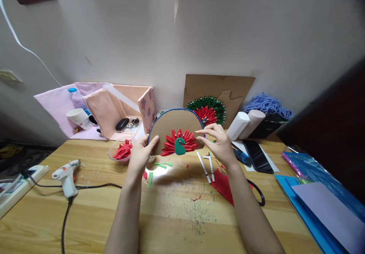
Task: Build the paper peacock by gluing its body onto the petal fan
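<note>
My left hand [142, 151] grips the left edge of a rounded cardboard panel [173, 119] with a blue rim, thumb in front. The panel is held up above the table. Low on its face is a fan of red ribbon petals [168, 143] with small light dots near the tips. A green bird-shaped cutout [179, 147] with an eye lies over the petals. My right hand [218, 142] is at the panel's right side, thumb and forefinger in a pinch close to the rightmost petals. Whatever is between those fingertips is too small to make out.
A glue gun [67, 176] stands at left with its cord across the table. A bowl of red pieces [123, 151], white pens [203, 167], red felt [222, 185], a phone [258, 156] and green scraps [150, 179] lie around. Behind stands a green-and-red petal piece [212, 109] against cardboard.
</note>
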Available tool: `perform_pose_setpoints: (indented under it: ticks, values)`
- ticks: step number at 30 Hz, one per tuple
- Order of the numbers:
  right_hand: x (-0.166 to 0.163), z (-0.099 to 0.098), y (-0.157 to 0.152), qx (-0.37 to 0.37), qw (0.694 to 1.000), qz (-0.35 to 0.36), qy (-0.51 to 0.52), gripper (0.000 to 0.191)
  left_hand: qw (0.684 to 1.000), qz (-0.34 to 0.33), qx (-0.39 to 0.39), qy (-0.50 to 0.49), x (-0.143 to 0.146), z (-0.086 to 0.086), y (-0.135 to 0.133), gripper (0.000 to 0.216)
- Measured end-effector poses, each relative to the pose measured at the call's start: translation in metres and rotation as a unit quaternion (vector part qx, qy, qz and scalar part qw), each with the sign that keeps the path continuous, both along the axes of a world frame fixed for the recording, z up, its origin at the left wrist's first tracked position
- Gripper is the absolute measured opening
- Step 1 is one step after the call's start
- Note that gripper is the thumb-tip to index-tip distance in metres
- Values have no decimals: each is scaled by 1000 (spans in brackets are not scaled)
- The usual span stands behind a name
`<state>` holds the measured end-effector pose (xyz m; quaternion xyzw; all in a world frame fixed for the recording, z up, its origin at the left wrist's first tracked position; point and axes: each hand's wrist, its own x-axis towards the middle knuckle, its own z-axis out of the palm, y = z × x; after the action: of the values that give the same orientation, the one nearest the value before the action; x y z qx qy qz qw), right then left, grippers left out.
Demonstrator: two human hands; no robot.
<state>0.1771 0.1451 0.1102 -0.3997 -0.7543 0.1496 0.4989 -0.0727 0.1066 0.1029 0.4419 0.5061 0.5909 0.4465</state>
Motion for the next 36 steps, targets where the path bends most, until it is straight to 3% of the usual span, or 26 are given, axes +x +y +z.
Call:
perform_pose_setpoints:
  ticks: [6,8,10,12,14,16,18,20,23,26,30,36]
  values:
    - [-6,-5,3,29,999,-24,-25,5,1000,5,-12,25,5,3,-1,37]
    - [-5,-4,5,13,999,-27,26,5,1000,5,-12,22,5,3,-1,37]
    - [-2,-3,7,-29,990,-1,139,4,1000,4,-10,16,4,3,-1,38]
    - [4,-2,9,-90,950,58,293,4,1000,4,-12,13,3,2,0,39]
    - [12,-1,10,-143,883,128,429,4,1000,11,-17,17,1,1,0,40]
    - [20,0,10,-161,826,187,507,5,999,18,-22,23,-1,-2,2,40]
    - [27,1,10,-153,803,217,534,6,999,22,-21,26,-3,-4,4,41]
    - [31,0,12,-138,810,205,531,3,999,30,-16,21,-4,-6,6,43]
    - [31,-4,16,-132,876,118,449,21,999,43,-10,7,-5,-5,7,44]
    - [24,-11,19,-224,924,68,302,38,999,40,-10,-10,-4,-1,6,43]
    - [7,-17,16,-406,879,157,195,40,999,36,-10,-18,1,1,5,41]
    - [-12,-16,11,-396,856,160,290,33,997,38,-4,-64,14,5,3,44]
